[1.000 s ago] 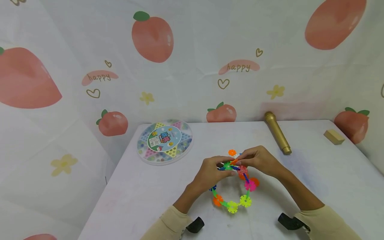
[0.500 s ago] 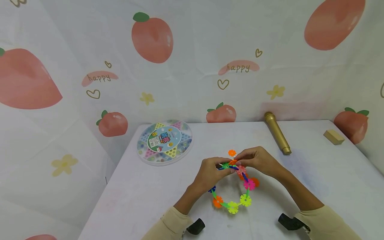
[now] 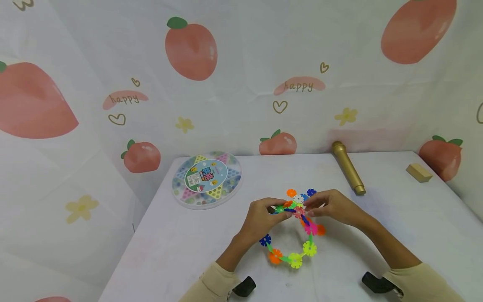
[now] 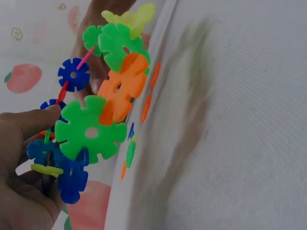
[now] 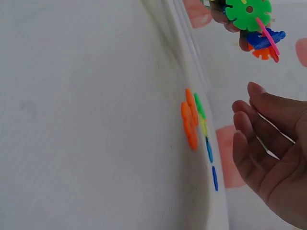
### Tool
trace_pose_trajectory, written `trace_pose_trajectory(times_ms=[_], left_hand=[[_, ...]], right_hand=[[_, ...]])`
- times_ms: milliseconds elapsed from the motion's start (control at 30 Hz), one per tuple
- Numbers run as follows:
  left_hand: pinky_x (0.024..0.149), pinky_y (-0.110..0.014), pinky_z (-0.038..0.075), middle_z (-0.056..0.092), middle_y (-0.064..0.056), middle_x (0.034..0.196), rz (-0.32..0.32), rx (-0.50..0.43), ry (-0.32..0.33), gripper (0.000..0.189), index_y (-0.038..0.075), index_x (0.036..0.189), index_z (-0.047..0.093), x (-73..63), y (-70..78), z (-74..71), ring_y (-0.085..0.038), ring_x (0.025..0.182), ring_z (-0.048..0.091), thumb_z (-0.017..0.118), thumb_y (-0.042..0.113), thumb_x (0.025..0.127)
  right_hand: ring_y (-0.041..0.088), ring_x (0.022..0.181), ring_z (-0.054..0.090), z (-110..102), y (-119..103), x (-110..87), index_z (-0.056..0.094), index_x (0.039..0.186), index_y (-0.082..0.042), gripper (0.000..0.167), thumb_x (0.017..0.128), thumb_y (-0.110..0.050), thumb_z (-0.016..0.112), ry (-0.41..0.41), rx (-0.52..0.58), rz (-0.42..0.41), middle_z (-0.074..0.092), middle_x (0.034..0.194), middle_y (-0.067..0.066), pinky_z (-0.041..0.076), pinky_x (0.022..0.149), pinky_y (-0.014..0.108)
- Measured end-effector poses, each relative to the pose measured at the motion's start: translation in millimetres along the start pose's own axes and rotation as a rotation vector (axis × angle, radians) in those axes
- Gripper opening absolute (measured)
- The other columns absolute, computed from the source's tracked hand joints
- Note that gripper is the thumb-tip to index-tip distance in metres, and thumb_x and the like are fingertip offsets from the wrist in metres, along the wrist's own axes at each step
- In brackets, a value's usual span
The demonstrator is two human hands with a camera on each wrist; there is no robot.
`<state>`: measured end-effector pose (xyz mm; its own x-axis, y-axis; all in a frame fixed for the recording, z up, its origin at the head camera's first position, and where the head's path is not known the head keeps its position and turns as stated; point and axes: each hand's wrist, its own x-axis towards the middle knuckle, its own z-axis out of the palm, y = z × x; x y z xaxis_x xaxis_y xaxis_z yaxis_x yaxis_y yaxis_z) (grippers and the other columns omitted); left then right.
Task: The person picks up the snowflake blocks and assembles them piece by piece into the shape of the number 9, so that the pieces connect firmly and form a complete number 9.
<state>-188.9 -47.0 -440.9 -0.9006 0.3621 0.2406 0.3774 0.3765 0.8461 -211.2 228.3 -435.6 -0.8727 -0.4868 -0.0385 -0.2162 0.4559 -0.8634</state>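
Observation:
A closed-looking loop of snowflake discs (image 3: pixel 295 261), in green, blue, orange, pink and yellow, is raised above the table. My left hand (image 3: pixel 258 218) pinches its far side between thumb and fingers. Up close in the left wrist view, a large green disc (image 4: pixel 72 130) is joined to an orange disc (image 4: pixel 133 79) beside the thumb. My right hand (image 3: pixel 336 206) is just right of the loop. In the right wrist view its fingers (image 5: pixel 247 122) are loosely bent with nothing between them, apart from the loop's green disc (image 5: pixel 240 17).
Loose discs lie on the table behind the loop, among them an orange disc (image 3: pixel 291 193) and a dark blue disc (image 3: pixel 311 192). Farther back are a round board-game box (image 3: pixel 206 201), a gold microphone-shaped tube (image 3: pixel 349 167) and a wooden block (image 3: pixel 419 172).
My right hand has let go of an orange disc and drawn away to the right. That disc stays on the loop, which my left hand still holds and has turned slightly.

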Motion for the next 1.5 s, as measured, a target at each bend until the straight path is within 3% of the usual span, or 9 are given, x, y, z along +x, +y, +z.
trace_pose_trajectory(times_ms=[267, 600, 867, 1133, 1500], left_hand=[[0.068, -0.021, 0.059, 0.08, 0.001, 0.11, -0.05, -0.054, 0.012, 0.035, 0.014, 0.12, 0.081, -0.3, -0.2, 0.3, -0.006, 0.078, 0.065, 0.087, 0.031, 0.09], [0.071, -0.021, 0.058, 0.08, 0.002, 0.111, -0.055, -0.071, 0.011, 0.034, 0.015, 0.12, 0.082, -0.5, -2.3, 1.3, -0.008, 0.082, 0.065, 0.086, 0.031, 0.091], [0.068, -0.022, 0.057, 0.08, 0.004, 0.106, -0.058, -0.085, 0.017, 0.031, 0.018, 0.118, 0.083, -1.2, -3.3, 1.0, -0.009, 0.078, 0.065, 0.086, 0.031, 0.091], [0.067, -0.024, 0.059, 0.08, 0.005, 0.105, -0.056, -0.122, 0.001, 0.032, 0.016, 0.12, 0.082, -1.5, -4.1, 0.6, -0.007, 0.073, 0.069, 0.085, 0.03, 0.092], [0.07, -0.025, 0.062, 0.081, 0.005, 0.097, -0.069, -0.147, -0.016, 0.033, 0.015, 0.121, 0.081, -1.3, -4.3, 0.7, -0.008, 0.073, 0.074, 0.085, 0.03, 0.092]], right_hand=[[0.024, 0.098, 0.07, -3, 6, -6.4, 0.078, 0.118, -0.002, 0.026, 0.092, -0.006, 0.075, -0.054, -0.081, 0.057, 0.078, 0.107, 0.007, 0.06, 0.08, 0.023], [0.021, 0.098, 0.065, 0, 9, -11.8, 0.078, 0.115, -0.007, 0.03, 0.085, -0.007, 0.085, -0.116, -0.14, 0.086, 0.075, 0.11, 0.001, 0.058, 0.08, 0.023], [0.02, 0.094, 0.061, 3, 7, -13.0, 0.077, 0.109, -0.01, 0.035, 0.078, -0.014, 0.094, -0.12, -0.194, 0.143, 0.069, 0.101, 0.0, 0.057, 0.078, 0.027], [0.02, 0.084, 0.056, 3, 6, -15.5, 0.072, 0.096, -0.011, 0.026, 0.079, -0.008, 0.092, -0.131, -0.207, 0.101, 0.061, 0.088, 0.001, 0.053, 0.069, 0.025], [0.017, 0.087, 0.063, -1, 8, -12.5, 0.076, 0.099, -0.015, 0.009, 0.092, -0.012, 0.082, -0.081, -0.223, 0.059, 0.071, 0.09, -0.005, 0.057, 0.074, 0.023]])
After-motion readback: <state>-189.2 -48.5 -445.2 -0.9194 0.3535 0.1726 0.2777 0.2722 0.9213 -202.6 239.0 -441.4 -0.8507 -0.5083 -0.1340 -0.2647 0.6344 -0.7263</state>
